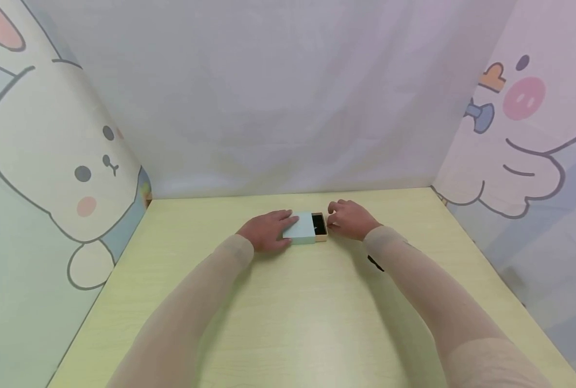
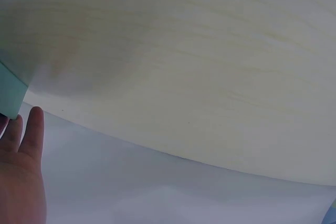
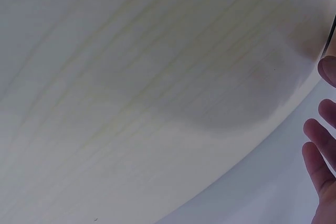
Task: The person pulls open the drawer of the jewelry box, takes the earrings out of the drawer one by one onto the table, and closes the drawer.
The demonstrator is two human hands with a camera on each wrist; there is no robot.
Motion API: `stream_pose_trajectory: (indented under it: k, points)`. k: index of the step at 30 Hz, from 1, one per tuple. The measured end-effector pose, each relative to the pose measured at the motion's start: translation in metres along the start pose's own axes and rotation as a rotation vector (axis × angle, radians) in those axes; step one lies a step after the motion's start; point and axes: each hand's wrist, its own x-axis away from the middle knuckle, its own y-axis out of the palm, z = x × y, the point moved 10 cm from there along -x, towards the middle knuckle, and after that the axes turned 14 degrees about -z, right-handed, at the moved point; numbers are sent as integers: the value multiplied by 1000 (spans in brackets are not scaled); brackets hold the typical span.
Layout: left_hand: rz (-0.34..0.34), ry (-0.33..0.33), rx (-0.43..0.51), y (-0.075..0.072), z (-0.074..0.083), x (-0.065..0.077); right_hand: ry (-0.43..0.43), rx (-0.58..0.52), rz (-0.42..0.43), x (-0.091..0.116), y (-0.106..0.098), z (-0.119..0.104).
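Note:
A small mint-green slide box (image 1: 299, 227) lies near the back of the table. Its inner drawer (image 1: 321, 237), tan-edged with a black inside, sticks out partway on the right. From the left, my left hand (image 1: 267, 231) holds the green sleeve, thumb along the near edge and fingers over the top and far side. The left wrist view catches only a green corner of the box (image 2: 10, 94) at the fingertips. My right hand (image 1: 351, 220) has its fingers bent at the drawer's right end, seemingly pinching its edge. In the right wrist view, the fingers (image 3: 318, 142) show, but the contact is mostly out of frame.
The pale wood-grain table (image 1: 288, 312) runs back to a light cloth wall (image 1: 278, 108). A rabbit print (image 1: 50, 161) covers the left side wall and a bird print (image 1: 526, 124) the right. A dark strip (image 1: 375, 263) shows by the right sleeve.

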Motion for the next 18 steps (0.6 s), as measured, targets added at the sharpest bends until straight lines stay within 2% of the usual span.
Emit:
stream_pose_trajectory:
  k: [7,18]
  points:
    - [-3,-5,-28,1,1,-1,6,1,5,7,-4,3]
    - [1,-8,-19,-1,3,1,9,-3,5,15,-7,5]
